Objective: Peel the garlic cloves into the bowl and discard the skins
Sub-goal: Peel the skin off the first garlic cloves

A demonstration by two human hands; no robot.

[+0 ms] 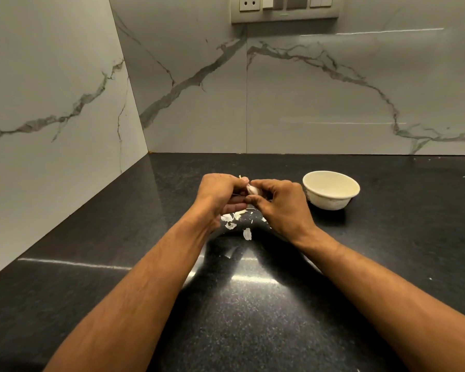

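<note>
Garlic [253,189] sits at mid-frame, pinched between your two hands above the counter [253,318]. Your left hand [220,196] curls its fingers round one side; your right hand [279,204] pinches the other with thumb and fingertips. Keep the left grip steady and strip the skin with the right thumb, working from the tip. Let skins [232,220] fall on the pile just below your hands, not in the bowl [330,189] to the right. Whether the bowl holds any cloves, I cannot tell.
</note>
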